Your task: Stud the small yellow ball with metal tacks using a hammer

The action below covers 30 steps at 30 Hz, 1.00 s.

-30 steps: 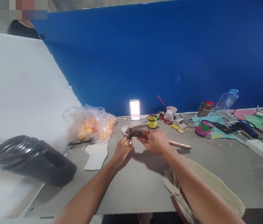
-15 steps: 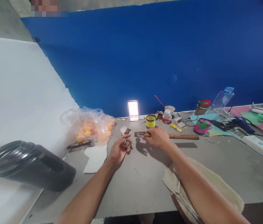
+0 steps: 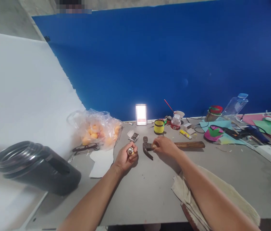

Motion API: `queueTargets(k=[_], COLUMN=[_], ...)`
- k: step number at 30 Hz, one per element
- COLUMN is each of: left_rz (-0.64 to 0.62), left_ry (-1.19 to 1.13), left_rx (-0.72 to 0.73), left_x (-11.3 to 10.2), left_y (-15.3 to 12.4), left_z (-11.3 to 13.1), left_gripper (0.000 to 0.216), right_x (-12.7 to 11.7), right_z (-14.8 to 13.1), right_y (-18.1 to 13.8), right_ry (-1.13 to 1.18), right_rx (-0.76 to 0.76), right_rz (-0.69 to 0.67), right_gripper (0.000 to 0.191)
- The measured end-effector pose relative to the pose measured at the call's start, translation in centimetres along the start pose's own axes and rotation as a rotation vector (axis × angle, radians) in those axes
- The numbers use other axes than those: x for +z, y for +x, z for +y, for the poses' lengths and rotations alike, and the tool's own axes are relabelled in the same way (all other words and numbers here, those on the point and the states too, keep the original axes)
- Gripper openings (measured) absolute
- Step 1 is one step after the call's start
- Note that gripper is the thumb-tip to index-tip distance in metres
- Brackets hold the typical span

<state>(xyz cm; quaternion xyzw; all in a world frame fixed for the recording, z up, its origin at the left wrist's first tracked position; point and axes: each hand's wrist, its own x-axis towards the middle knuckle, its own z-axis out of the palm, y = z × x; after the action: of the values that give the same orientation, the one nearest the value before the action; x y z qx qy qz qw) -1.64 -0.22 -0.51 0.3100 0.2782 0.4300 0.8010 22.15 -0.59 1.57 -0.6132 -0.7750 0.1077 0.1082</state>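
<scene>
My left hand (image 3: 125,158) is closed around a small shiny ball-like object (image 3: 130,150), held just above the grey table (image 3: 140,192). My right hand (image 3: 165,146) grips a claw hammer (image 3: 174,146) near its head. The hammer lies flat on the table, its dark metal head (image 3: 147,147) pointing left and its wooden handle stretching right. The two hands are a short way apart. A small white box of metal pieces (image 3: 134,136) sits just behind them.
A plastic bag of orange balls (image 3: 97,131) and black glasses (image 3: 85,148) lie left, with white paper (image 3: 101,162) and a black jar on its side (image 3: 36,166). A yellow cup (image 3: 159,126), craft clutter and a bottle (image 3: 235,104) line the blue wall. Cloth (image 3: 222,195) lies under my right arm.
My right hand has lowered the hammer from near my left hand and laid it flat on the table. My left hand has kept hold of the small shiny object.
</scene>
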Motion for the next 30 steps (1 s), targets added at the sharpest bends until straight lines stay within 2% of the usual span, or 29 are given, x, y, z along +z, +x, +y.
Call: queueTargets(k=[7,12,15,22,30], left_rz=[0.118,0.079,0.07,0.138,0.089], left_ry=[-0.039,-0.088,-0.099,-0.081,-0.111], left_rx=[0.047,-0.022,-0.024,0.066,-0.017], left_x=[-0.5,-1.0,-1.1,-1.0,-1.0], left_y=[0.7,0.9,0.9,1.1,0.8], left_z=[-0.3,-0.2,-0.2,-0.3,0.0], left_gripper=[0.042,0.04,0.041,0.041,0.036], right_x=[0.0,0.9,1.3,2.2,2.8], right_z=[0.0,0.8,1.3,1.6,2.0], right_y=[0.1,0.9,1.1,1.2,1.3], right_ry=[0.081,0.203,0.272,0.214,0.199], right_rx=[-0.01,-0.067,-0.039,0.067,0.028], right_rz=[0.025,0.054,0.107,0.159,0.163], right_gripper=[0.017,0.018,0.022,0.028,0.026])
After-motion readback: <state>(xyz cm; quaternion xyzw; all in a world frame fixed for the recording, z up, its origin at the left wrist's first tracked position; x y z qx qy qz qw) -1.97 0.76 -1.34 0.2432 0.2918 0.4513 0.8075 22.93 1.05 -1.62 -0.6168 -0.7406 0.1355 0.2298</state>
